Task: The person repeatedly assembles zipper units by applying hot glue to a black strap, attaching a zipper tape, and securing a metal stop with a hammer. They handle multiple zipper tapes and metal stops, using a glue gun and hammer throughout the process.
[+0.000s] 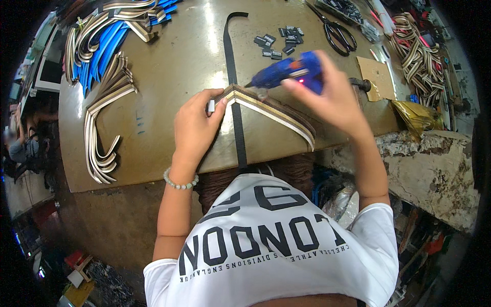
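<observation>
My left hand [194, 122] pinches a brown, gold and white striped strap [276, 111] near its bend. The strap makes a V shape, its longer arm slanting down to the right. Beside the left fingers, a small white tag [211, 106] shows. Wrapped in my right hand [335, 100] is a blue glue gun [276, 74], a red light glowing on its side. Its nozzle points left, close to the strap's bend; whether it touches cannot be seen. Beneath the strap, a black webbing band [239, 138] runs across the table from far to near.
Small black labels [291, 37] and black-handled scissors [338, 40] lie at the far side. Striped straps [94, 133] and blue strips [105, 48] are on the left. Cardboard [376, 77], a gold plastic bag [417, 116] and heaped straps [422, 61] sit on the right.
</observation>
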The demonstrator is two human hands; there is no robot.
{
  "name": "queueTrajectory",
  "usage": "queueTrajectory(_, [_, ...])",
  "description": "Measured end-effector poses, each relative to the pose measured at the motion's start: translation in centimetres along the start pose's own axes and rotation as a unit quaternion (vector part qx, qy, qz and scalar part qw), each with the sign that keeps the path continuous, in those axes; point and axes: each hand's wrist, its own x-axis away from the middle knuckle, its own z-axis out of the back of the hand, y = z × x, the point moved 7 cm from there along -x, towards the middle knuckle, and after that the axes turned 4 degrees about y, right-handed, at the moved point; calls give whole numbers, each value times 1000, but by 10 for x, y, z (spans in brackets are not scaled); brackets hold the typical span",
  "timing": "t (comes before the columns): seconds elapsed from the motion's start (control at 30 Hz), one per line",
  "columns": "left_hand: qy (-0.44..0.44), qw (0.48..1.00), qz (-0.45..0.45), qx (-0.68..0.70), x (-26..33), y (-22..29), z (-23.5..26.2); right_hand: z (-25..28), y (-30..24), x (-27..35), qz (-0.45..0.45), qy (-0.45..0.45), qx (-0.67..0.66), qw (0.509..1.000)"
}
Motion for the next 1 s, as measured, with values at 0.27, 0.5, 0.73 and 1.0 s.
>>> queueTrajectory(0.27, [-5,1000,-4,-19,0,0,1,-44,13,-12,-3,-63,19,998])
queueTrajectory(0.5, [-15,1000,7,-24,1,0,1,-44,5,-3,-2,-63,41,997])
queueTrajectory(0.73, [-17,999,-2,-30,1,-2,-1,-45,-5,25,-50,-116,57,990])
queueTrajectory(1.0, [-12,1000,2,-23,1,2,0,73,72,55,-150,199,-143,958])
